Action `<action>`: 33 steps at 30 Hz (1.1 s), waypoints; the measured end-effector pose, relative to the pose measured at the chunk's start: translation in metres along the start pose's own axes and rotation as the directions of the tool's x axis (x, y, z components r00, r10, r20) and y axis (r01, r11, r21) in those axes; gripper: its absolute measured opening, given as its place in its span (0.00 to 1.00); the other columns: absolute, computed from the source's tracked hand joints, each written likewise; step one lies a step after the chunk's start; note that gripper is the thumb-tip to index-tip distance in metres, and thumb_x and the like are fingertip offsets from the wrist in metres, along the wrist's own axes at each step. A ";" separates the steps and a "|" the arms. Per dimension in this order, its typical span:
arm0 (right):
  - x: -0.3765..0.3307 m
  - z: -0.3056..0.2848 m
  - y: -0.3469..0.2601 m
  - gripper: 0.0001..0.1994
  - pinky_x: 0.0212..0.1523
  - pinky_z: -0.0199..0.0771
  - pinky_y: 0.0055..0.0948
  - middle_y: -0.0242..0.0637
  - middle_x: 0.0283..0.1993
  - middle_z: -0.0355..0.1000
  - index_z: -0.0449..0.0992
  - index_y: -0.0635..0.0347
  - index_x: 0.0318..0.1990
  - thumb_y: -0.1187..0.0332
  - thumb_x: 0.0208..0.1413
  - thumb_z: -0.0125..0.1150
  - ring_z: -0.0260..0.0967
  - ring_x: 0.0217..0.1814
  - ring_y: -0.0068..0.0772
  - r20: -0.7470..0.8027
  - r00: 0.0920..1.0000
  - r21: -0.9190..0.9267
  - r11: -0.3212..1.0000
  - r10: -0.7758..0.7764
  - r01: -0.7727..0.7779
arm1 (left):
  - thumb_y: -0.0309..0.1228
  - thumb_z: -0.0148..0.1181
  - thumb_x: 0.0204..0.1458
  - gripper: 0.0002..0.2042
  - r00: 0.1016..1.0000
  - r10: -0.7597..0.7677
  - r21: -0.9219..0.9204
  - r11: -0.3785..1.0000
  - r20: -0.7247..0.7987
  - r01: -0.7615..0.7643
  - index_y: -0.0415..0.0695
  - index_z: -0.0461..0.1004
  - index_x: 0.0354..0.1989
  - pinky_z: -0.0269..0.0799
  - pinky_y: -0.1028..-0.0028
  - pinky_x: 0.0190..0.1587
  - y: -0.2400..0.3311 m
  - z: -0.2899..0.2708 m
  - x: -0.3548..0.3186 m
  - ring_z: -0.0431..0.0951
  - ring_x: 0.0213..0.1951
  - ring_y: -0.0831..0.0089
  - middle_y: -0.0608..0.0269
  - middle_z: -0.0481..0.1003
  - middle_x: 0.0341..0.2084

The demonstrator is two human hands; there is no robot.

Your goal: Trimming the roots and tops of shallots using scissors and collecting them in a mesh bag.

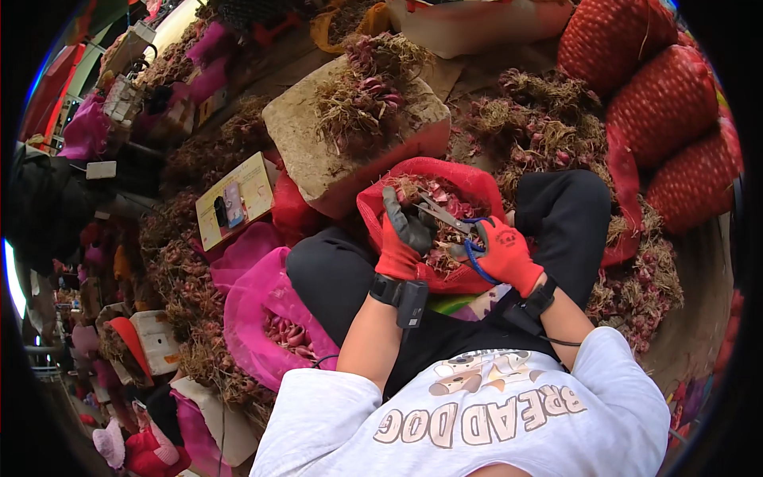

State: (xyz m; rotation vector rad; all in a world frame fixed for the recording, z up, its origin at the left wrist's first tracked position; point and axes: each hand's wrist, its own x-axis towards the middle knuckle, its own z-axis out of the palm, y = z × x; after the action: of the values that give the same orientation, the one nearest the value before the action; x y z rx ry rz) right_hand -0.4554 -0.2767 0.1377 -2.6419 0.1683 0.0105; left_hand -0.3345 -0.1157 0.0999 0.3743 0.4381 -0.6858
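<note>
My right hand [507, 253], in a red glove, grips a pair of scissors [447, 215] with blue handles. Their metal blades are parted and point up and left toward my left hand. My left hand [407, 230], in a red glove with a dark grey coated palm, is curled at the left side of a red mesh bag [373, 195]. What its fingers hold, if anything, is hidden. Both hands are over the bag's open mouth, between my bent legs. Inside the bag lie loose shallots [457, 199] and dry trimmings.
A pink mesh bag [238, 306] with shallots stands left of my legs. Ahead, a stone-like block [306, 131] bears bunched shallots [366, 103]. More shallot bunches [548, 119] lie at right, near full red sacks [664, 103]. A board [238, 195] holds a phone [234, 205].
</note>
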 end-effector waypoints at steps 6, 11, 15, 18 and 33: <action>0.000 0.002 -0.009 0.21 0.42 0.67 0.43 0.46 0.41 0.68 0.70 0.59 0.42 0.50 0.50 0.56 0.69 0.41 0.51 -0.019 0.999 -0.030 0.999 0.036 -0.037 | 0.58 0.47 0.54 0.21 0.996 0.033 0.108 0.993 0.081 -0.041 0.51 0.70 0.34 0.69 0.84 0.23 -0.001 -0.003 -0.005 0.70 0.24 0.79 0.71 0.71 0.25; -0.007 0.000 -0.007 0.24 0.43 0.67 0.43 0.46 0.41 0.68 0.70 0.58 0.42 0.47 0.48 0.58 0.69 0.41 0.51 0.000 0.998 -0.018 0.998 0.057 -0.057 | 0.57 0.45 0.55 0.22 0.996 0.093 0.137 0.986 -0.005 -0.091 0.50 0.70 0.34 0.69 0.84 0.24 -0.008 0.007 -0.012 0.69 0.24 0.80 0.71 0.71 0.24; -0.010 0.005 -0.002 0.25 0.43 0.66 0.43 0.46 0.41 0.68 0.71 0.58 0.40 0.45 0.47 0.59 0.69 0.41 0.51 -0.048 0.997 0.009 0.998 0.061 -0.061 | 0.54 0.50 0.55 0.19 0.994 0.110 0.132 0.985 0.016 -0.111 0.52 0.73 0.39 0.69 0.84 0.26 -0.009 0.001 -0.011 0.70 0.27 0.80 0.73 0.73 0.29; -0.006 0.006 -0.006 0.25 0.43 0.66 0.43 0.46 0.41 0.68 0.71 0.58 0.40 0.44 0.47 0.59 0.69 0.41 0.51 -0.041 0.997 -0.006 0.998 0.068 -0.068 | 0.56 0.47 0.55 0.19 0.987 0.161 0.184 0.969 0.026 -0.164 0.53 0.69 0.32 0.66 0.83 0.24 -0.018 0.000 -0.010 0.69 0.25 0.81 0.75 0.69 0.24; -0.006 0.032 0.020 0.17 0.35 0.70 0.43 0.49 0.28 0.72 0.73 0.60 0.30 0.52 0.53 0.53 0.72 0.34 0.49 0.080 0.995 0.050 0.997 0.054 -0.058 | 0.54 0.47 0.57 0.19 0.993 0.105 0.501 0.857 0.052 -0.117 0.52 0.68 0.28 0.57 0.80 0.24 -0.023 0.006 -0.022 0.61 0.22 0.83 0.75 0.64 0.20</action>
State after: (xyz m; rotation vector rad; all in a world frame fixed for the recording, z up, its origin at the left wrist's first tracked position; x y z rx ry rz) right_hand -0.4635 -0.2786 0.1005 -2.5794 0.2128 0.1265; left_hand -0.3638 -0.1237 0.1112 0.8826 0.2042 -0.6859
